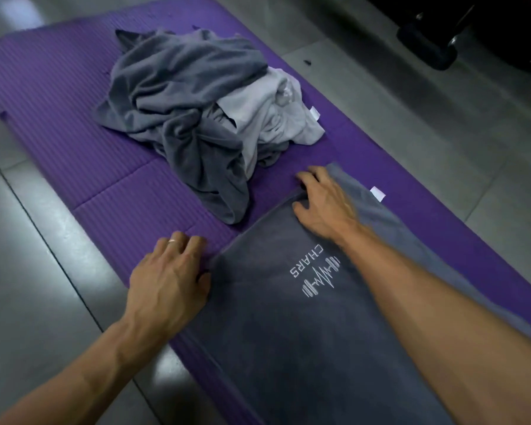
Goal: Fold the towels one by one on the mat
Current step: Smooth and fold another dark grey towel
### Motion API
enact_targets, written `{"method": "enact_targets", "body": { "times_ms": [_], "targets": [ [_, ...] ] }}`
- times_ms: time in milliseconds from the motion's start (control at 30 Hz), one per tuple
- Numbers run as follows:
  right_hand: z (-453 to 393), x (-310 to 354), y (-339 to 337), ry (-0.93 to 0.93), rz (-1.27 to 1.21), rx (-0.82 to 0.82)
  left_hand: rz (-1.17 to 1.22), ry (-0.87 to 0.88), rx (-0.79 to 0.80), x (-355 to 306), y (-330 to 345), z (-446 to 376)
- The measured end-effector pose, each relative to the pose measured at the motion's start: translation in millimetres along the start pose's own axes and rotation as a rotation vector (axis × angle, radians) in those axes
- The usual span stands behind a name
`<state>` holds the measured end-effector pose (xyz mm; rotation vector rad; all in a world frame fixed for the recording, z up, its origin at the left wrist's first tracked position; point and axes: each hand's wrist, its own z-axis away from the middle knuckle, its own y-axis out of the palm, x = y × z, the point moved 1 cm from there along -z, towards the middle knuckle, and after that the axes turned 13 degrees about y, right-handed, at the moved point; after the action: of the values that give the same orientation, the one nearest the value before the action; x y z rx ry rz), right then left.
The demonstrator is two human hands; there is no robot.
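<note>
A dark grey towel (288, 326) with a white logo lies flat on the near part of the purple mat (59, 102). My left hand (169, 277) rests at the towel's far left corner, fingers partly on the mat, its thumb at the towel's edge. My right hand (322, 204) lies on the towel's far edge with fingers spread, near a lighter folded strip along the right side. A heap of crumpled towels (196, 96), dark grey and pale grey, sits on the mat just beyond both hands.
Grey floor tiles (28, 271) surround the mat. A dark object with a black wheel (426, 44) stands at the far right. A white label (377, 193) sticks out at the flat towel's right edge.
</note>
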<state>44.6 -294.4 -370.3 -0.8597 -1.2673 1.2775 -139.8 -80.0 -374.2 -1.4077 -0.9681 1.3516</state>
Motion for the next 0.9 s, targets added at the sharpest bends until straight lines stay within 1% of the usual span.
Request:
{"method": "enact_targets", "body": {
  "times_ms": [67,100,167,200,267,333,400,433,500,533,600,700,733,767,800,833,867,900],
  "targets": [
    [2.9,-15.1,-2.1,0.025,-0.061,-0.153,0.000,0.169,-0.113,-20.4,1.1,-14.0],
    [2.3,-23.2,-5.2,0.081,-0.081,-0.219,0.027,0.256,-0.123,-33.1,4.6,-23.1],
    [-3.8,-36.3,-15.0,0.243,-0.115,-0.294,0.086,0.395,-0.087,-58.7,17.5,-43.5],
    [-10.3,-41.5,-18.9,0.316,-0.129,-0.295,0.091,0.439,-0.052,-69.6,26.4,-52.1],
    [-26.0,-47.3,-25.6,0.364,-0.147,-0.210,0.037,0.454,0.020,-80.0,41.1,-64.2],
    [-38.8,-48.7,-30.2,0.290,-0.129,-0.067,-0.002,0.405,0.044,-79.3,49.8,-69.8],
    [-44.8,-49.6,-31.1,0.177,0.008,0.038,-0.012,0.346,0.034,-76.7,51.3,-71.0],
    [-46.7,-51.2,-31.7,0.142,0.080,0.065,-0.010,0.318,0.029,-76.7,50.3,-72.0],
    [-50.3,-52.3,-34.8,0.123,0.140,0.073,-0.013,0.283,0.037,-77.5,49.5,-73.6],
    [-51.7,-53.6,-36.4,0.117,0.155,0.037,-0.015,0.280,0.043,-78.7,49.9,-74.3],
    [-58.6,-60.8,-39.3,0.151,0.178,-0.119,-0.018,0.285,0.041,-79.8,51.9,-75.4],
    [-57.3,-63.2,-38.2,0.297,0.178,-0.360,-0.012,0.282,0.034,-79.1,53.7,-76.1],
    [-50.8,-58.4,-33.5,0.285,0.157,-0.429,-0.008,0.283,0.030,-79.2,54.5,-76.3],
    [-41.4,-51.5,-25.9,0.215,0.115,-0.462,-0.003,0.284,0.030,-79.5,55.3,-76.5],
    [-30.4,-45.1,-16.8,0.100,0.072,-0.431,0.001,0.282,0.036,-79.7,55.9,-76.6],
    [-19.1,-40.4,-5.3,-0.024,0.042,-0.302,0.007,0.280,0.046,-79.9,56.5,-76.5],
    [-9.3,-37.6,6.9,-0.113,0.064,-0.122,0.011,0.277,0.050,-79.7,56.7,-76.9],
    [-6.6,-38.7,14.4,-0.143,0.124,0.035,0.007,0.277,0.049,-79.4,56.5,-77.7]
  ]
}}
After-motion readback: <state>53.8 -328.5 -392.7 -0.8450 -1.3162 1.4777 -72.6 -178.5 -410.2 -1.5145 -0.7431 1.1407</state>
